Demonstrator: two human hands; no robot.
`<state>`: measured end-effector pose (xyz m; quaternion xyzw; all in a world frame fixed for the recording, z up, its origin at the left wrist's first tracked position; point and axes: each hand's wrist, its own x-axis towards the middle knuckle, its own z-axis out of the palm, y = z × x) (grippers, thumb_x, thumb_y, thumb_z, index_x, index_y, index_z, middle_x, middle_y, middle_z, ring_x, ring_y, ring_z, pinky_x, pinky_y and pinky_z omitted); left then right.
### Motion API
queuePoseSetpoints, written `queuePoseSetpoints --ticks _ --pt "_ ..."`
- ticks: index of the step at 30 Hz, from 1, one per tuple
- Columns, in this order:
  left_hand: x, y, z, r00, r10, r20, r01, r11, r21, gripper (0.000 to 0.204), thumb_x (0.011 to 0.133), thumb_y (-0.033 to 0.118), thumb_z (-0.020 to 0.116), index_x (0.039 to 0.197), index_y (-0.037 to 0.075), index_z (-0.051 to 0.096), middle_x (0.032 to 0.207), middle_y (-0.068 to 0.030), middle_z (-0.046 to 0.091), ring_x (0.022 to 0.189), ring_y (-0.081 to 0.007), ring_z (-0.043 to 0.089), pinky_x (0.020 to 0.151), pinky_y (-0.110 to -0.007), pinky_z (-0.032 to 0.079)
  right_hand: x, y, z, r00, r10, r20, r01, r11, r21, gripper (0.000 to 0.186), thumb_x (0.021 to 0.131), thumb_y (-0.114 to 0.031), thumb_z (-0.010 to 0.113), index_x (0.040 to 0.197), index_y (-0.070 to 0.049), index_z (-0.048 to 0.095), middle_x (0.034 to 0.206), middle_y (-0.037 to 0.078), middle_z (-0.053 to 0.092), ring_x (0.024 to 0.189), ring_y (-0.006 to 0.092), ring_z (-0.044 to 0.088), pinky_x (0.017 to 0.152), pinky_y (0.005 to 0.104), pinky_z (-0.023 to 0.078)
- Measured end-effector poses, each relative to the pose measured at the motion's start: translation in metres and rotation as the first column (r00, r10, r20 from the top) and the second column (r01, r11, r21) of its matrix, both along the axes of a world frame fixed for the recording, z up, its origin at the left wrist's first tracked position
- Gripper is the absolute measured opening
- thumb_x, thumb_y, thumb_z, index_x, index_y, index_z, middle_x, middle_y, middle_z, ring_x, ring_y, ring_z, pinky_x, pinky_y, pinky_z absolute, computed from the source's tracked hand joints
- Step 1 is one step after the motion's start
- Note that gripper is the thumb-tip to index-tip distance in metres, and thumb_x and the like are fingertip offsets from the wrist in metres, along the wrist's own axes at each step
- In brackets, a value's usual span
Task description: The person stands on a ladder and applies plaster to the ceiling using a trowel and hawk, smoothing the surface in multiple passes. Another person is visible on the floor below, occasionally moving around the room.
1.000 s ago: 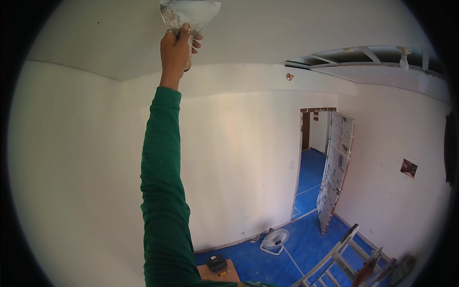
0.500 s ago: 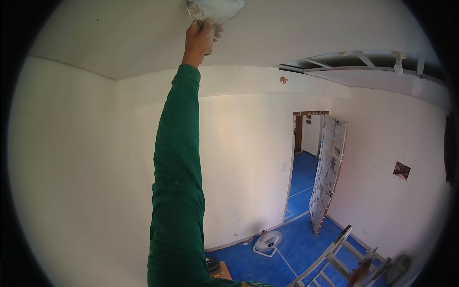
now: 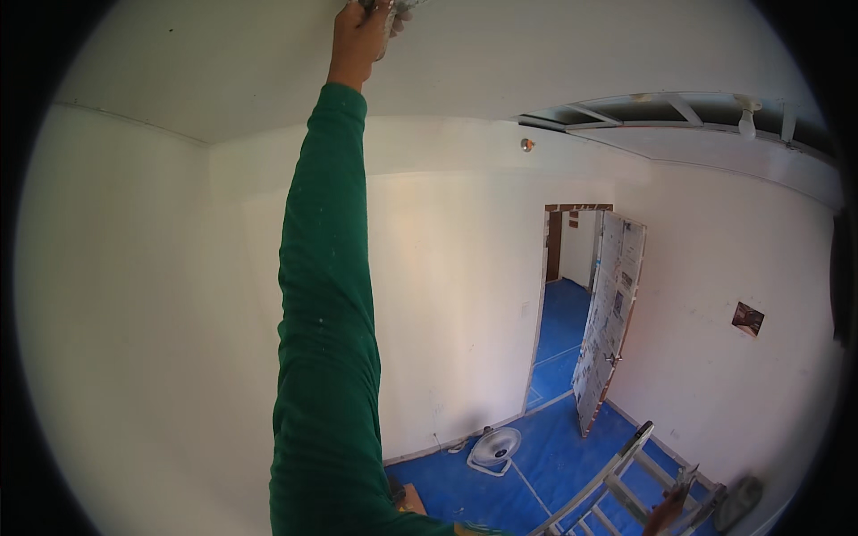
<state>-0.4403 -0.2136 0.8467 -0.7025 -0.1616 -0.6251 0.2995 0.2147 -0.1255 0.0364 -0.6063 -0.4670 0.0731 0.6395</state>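
Observation:
My left hand (image 3: 362, 36), at the end of a green sleeve, is raised to the ceiling (image 3: 536, 54) and closed around the handle of a wide putty knife (image 3: 385, 45). Most of that knife's blade is cut off by the top edge of the view; only a whitish sliver shows against the ceiling. Low on the right, my right hand (image 3: 663, 513) appears in part, dark and blurred. It grips a narrow grey-bladed tool (image 3: 685, 482), which looks like a scraper, in front of a metal stepladder (image 3: 617, 473).
Blue sheeting (image 3: 447, 491) covers the floor. A white fan (image 3: 496, 449) lies by the wall, left of a door (image 3: 610, 322) covered in paper and standing ajar. An open ceiling gap with a bulb (image 3: 747, 121) is at upper right. A square wall hole (image 3: 747, 319) is below.
My left hand has moved up and slightly left with the putty knife, so its fan-shaped blade has mostly left the view. My right hand has hardly shifted.

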Motion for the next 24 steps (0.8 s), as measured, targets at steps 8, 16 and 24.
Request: queuePoseSetpoints --ticks 8,16,24 --pt "-0.025 0.011 -0.018 0.983 0.026 0.181 -0.004 0.992 -0.122 0.03 0.104 0.031 0.062 0.102 0.002 0.065 0.083 -0.0084 0.075 0.067 -0.0121 0.064 0.06 -0.03 0.052 -0.003 -0.013 0.022 0.994 -0.026 -0.109 0.013 0.992 -0.125 0.053 0.108 -0.027 0.048 0.149 0.007 0.046 0.106 0.021 0.075 0.089 0.0316 0.072 0.079 0.0434 0.056" --pt "-0.004 0.008 -0.009 0.971 0.116 0.211 -0.085 0.985 -0.152 0.029 0.105 0.031 0.061 0.1 0.003 0.065 0.086 -0.0097 0.074 0.069 -0.0132 0.063 0.064 -0.03 0.051 -0.006 -0.006 0.017 0.976 -0.053 -0.212 0.027 0.992 -0.122 0.053 0.107 -0.025 0.049 0.148 0.008 0.045 0.107 0.023 0.075 0.09 0.0317 0.072 0.078 0.0431 0.055" --pt "-0.002 0.004 -0.021 0.975 0.09 0.202 -0.059 0.987 -0.152 0.032 0.103 0.032 0.062 0.094 0.001 0.064 0.083 -0.008 0.075 0.066 -0.0121 0.062 0.059 -0.029 0.049 0.006 0.008 -0.001 0.996 -0.057 -0.071 0.063 0.994 0.087 0.051 0.106 -0.017 0.051 0.147 0.013 0.044 0.122 0.03 0.068 0.099 0.0366 0.072 0.089 0.0407 0.057"
